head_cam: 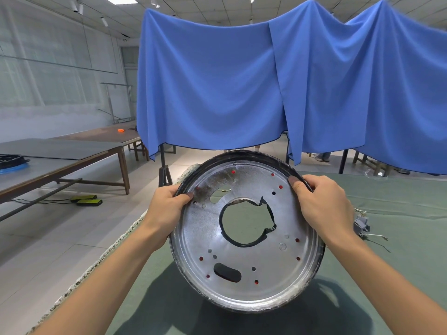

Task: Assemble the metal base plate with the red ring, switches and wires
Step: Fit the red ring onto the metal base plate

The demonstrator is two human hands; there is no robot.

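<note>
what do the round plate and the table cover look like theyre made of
Base plate: looks like stamped sheet metal, silvery with a dull sheen, dark-smudged near the top. Table cover: seemingly matte green cloth or felt; it creases and has a frayed edge.

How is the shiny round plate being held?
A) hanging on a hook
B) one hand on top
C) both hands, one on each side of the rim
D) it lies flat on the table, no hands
C: the left hand and the right hand each grip the rim of the plate, which is tilted up above the green table.
</note>
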